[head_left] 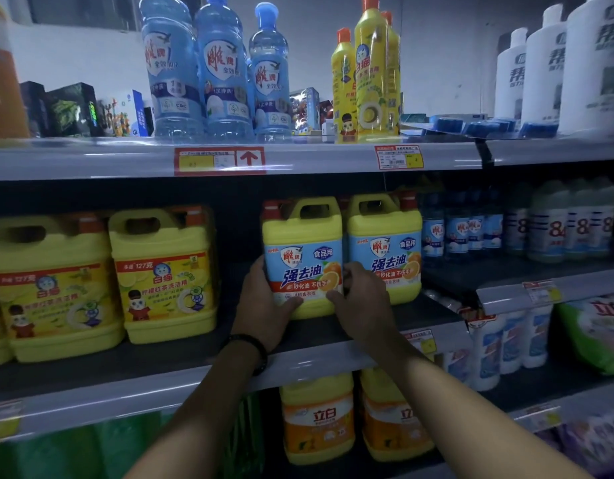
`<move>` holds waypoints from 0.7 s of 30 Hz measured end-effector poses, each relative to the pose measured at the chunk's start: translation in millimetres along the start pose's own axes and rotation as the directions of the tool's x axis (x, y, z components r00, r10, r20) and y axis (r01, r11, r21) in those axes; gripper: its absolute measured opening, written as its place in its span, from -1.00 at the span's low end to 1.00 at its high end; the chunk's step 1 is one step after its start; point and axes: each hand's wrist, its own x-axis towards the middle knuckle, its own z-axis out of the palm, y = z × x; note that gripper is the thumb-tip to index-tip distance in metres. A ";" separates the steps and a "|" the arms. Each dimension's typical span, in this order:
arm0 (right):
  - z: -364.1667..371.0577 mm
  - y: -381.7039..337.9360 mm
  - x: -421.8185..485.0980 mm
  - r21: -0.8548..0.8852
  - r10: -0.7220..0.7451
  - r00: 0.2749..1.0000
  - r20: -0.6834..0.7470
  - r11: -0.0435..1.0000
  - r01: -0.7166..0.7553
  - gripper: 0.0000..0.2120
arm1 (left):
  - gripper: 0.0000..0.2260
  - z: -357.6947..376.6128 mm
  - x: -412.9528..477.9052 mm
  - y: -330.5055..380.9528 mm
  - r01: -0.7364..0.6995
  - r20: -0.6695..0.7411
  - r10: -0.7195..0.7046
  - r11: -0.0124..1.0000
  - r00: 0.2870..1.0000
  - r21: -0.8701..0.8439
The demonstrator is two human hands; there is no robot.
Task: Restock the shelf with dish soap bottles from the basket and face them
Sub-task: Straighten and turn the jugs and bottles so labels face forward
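Observation:
A yellow dish soap jug point(302, 243) with a blue label and a red cap stands upright on the middle shelf point(181, 354), label facing out. My left hand point(262, 302) grips its lower left side and my right hand point(362, 300) grips its lower right side. A matching jug point(388, 243) stands right beside it, touching. Two larger yellow jugs with lemon labels point(163, 274) stand further left on the same shelf, with a gap between them and the held jug. No basket is in view.
The top shelf holds blue bottles point(222, 67), yellow squeeze bottles point(371, 70) and white bottles point(547, 67). Small blue bottles point(464, 229) stand to the right. Orange-labelled jugs point(317, 420) sit on the shelf below.

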 end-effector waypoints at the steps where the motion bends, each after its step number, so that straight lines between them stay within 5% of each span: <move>1: -0.1 0.3 0.8 -0.003 0.000 1.000 0.006 1.000 0.000 -0.60 | -0.17 0.6 -0.6 1.0 -0.004 -0.008 0.004 1.000 1.000 0.011; 7: -23.3 8.5 1.6 0.014 -0.046 0.999 -0.012 0.999 0.046 -0.67 | -0.20 -1.4 -14.9 21.0 -0.164 -0.143 0.206 0.952 0.968 0.259; 11: -66.6 31.8 7.7 0.032 -0.053 0.987 -0.153 0.998 0.058 -0.58 | -0.65 10.4 -23.6 48.1 -0.546 -0.014 0.661 0.632 0.750 0.550; 15: -101.0 52.2 20.2 0.092 0.066 0.979 -0.194 0.995 -0.049 -0.46 | -0.63 52.0 -20.3 68.5 -0.592 0.158 0.603 0.639 0.782 0.490; 21: -108.0 76.7 35.6 0.113 0.101 0.994 -0.035 0.989 -0.096 -0.22 | -0.40 82.1 -13.7 55.5 -0.599 0.287 0.545 0.571 0.788 0.561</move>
